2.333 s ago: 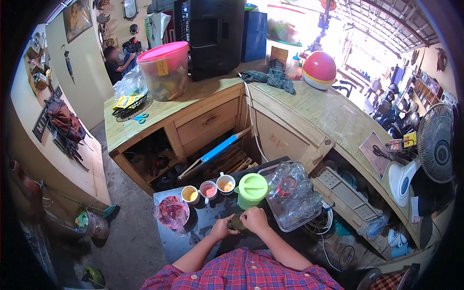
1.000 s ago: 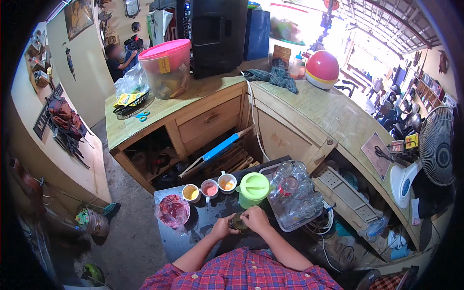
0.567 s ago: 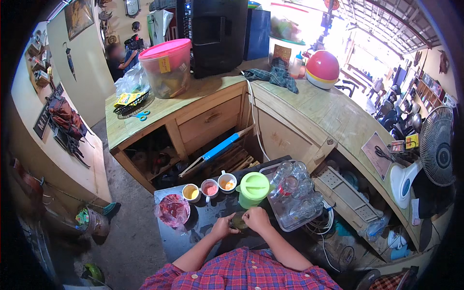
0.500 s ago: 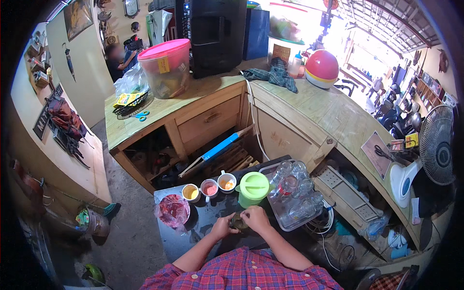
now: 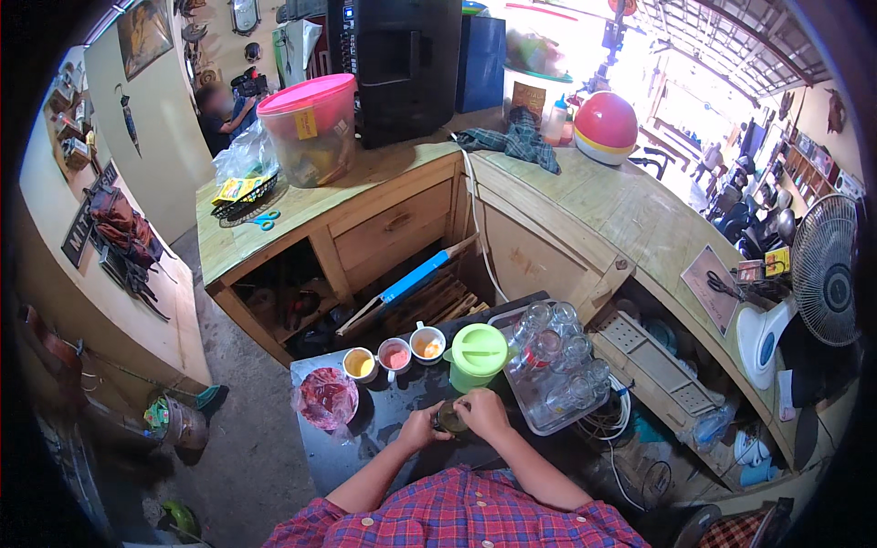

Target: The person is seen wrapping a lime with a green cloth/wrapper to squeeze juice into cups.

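Just in front of my body, a small glass [image 5: 451, 419] with a dark greenish look is held over the dark table [image 5: 388, 429]. My left hand [image 5: 422, 428] wraps round its left side. On the other side, the fingers of my right hand [image 5: 484, 414] are closed at its rim; whether they pinch anything small there is hidden. Right behind the glass stands a light green lidded pitcher [image 5: 478, 354]. Three white cups hold yellow [image 5: 359, 364], pink [image 5: 395, 355] and pale orange [image 5: 427, 344] contents. Left of them is a pink bowl [image 5: 326, 398] with dark red contents and clear plastic.
A clear plastic tray [image 5: 541, 429] with several glasses [image 5: 568, 352] sits at the table's right, beside coiled white cables [image 5: 614, 425]. Behind runs a wooden counter [image 5: 395, 224] bearing tubs, scissors [image 5: 265, 219] and a fan [image 5: 825, 274]. Another person [image 5: 219, 114] is at the back left.
Around the glass my hands have barely shifted; its mouth shows slightly more now. The whole view has moved a little. Cups, pitcher and tray stay in place.
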A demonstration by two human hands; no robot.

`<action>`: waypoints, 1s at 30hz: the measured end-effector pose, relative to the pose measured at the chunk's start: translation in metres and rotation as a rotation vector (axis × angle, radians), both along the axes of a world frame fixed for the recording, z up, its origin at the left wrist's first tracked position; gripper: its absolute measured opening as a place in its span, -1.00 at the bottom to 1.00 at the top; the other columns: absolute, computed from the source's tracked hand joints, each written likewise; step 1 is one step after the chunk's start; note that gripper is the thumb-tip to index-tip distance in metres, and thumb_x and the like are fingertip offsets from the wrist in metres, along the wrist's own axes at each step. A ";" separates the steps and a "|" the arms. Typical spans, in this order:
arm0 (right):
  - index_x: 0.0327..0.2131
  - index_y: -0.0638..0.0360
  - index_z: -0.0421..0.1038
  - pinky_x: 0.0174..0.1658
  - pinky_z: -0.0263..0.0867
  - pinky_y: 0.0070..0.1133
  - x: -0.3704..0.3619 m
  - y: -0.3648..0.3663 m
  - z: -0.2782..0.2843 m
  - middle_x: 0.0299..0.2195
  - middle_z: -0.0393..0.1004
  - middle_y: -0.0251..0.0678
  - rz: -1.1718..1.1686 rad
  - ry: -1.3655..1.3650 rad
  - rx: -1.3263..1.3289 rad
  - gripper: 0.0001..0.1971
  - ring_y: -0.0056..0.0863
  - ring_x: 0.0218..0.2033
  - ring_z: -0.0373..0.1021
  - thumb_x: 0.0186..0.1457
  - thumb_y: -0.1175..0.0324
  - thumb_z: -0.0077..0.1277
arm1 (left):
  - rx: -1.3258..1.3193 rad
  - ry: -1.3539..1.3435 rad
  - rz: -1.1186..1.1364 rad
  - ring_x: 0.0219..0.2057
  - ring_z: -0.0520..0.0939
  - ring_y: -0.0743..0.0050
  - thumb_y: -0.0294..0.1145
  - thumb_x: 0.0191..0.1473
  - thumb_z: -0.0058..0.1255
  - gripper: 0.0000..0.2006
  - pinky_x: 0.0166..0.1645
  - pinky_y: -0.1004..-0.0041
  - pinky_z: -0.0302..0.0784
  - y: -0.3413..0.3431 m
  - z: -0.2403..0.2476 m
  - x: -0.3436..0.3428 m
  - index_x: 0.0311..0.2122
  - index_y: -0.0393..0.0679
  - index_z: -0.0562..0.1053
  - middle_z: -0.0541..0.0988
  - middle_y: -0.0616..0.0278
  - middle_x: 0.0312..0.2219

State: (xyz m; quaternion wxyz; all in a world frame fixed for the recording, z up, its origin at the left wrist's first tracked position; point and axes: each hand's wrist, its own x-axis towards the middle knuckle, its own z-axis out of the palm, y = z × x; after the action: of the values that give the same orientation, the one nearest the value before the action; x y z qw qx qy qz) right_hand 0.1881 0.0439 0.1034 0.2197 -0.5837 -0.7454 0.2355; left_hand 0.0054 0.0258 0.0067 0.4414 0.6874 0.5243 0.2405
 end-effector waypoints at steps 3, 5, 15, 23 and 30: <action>-0.53 0.14 0.58 -0.22 0.37 -0.29 -0.003 0.000 0.006 -0.48 0.50 -0.11 -0.004 -0.121 0.104 -0.88 -0.14 -0.32 0.45 -0.08 0.34 0.11 | -0.036 0.034 0.001 -0.22 0.61 -0.01 -0.22 -0.41 0.43 -0.13 -0.16 0.26 0.51 0.001 0.005 0.001 0.13 -0.11 0.32 0.57 -0.12 -0.27; -0.53 0.15 0.57 -0.23 0.37 -0.29 -0.003 0.003 0.008 -0.48 0.50 -0.10 0.003 -0.098 -0.045 -0.88 -0.13 -0.33 0.45 -0.08 0.34 0.11 | -0.079 0.046 0.001 -0.21 0.61 0.00 -0.21 -0.41 0.43 -0.13 -0.15 0.26 0.51 0.000 0.005 0.000 0.13 -0.12 0.32 0.56 -0.12 -0.26; -0.51 0.21 0.57 -0.31 0.39 -0.30 -0.003 -0.001 0.008 -0.50 0.50 -0.04 0.000 0.050 -0.027 -0.83 -0.09 -0.43 0.47 -0.10 0.30 0.13 | -0.022 -0.017 0.007 -0.18 0.61 0.03 -0.23 -0.41 0.43 -0.14 -0.12 0.27 0.51 -0.001 0.000 -0.001 0.12 -0.15 0.33 0.56 -0.10 -0.23; -0.53 0.20 0.56 -0.28 0.38 -0.29 -0.005 0.001 0.006 -0.48 0.50 -0.06 0.012 -0.018 0.013 -0.85 -0.10 -0.40 0.46 -0.10 0.32 0.13 | -0.020 0.002 0.019 -0.15 0.58 0.00 -0.25 -0.40 0.43 -0.14 -0.12 0.26 0.50 -0.001 0.006 0.001 0.12 -0.13 0.33 0.56 -0.09 -0.21; -0.51 0.17 0.57 -0.29 0.38 -0.28 -0.002 0.002 -0.001 -0.50 0.49 -0.08 0.003 0.066 0.054 -0.85 -0.08 -0.40 0.46 -0.11 0.30 0.14 | -0.072 0.054 0.006 -0.28 0.62 -0.01 -0.23 -0.41 0.43 -0.13 -0.20 0.24 0.50 0.000 0.016 0.002 0.13 -0.10 0.32 0.58 -0.08 -0.35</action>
State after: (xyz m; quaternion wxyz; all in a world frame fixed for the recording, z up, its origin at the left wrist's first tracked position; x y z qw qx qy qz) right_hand 0.1861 0.0463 0.1026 0.2596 -0.5684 -0.7446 0.2347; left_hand 0.0077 0.0255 0.0228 0.4508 0.6758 0.5462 0.2040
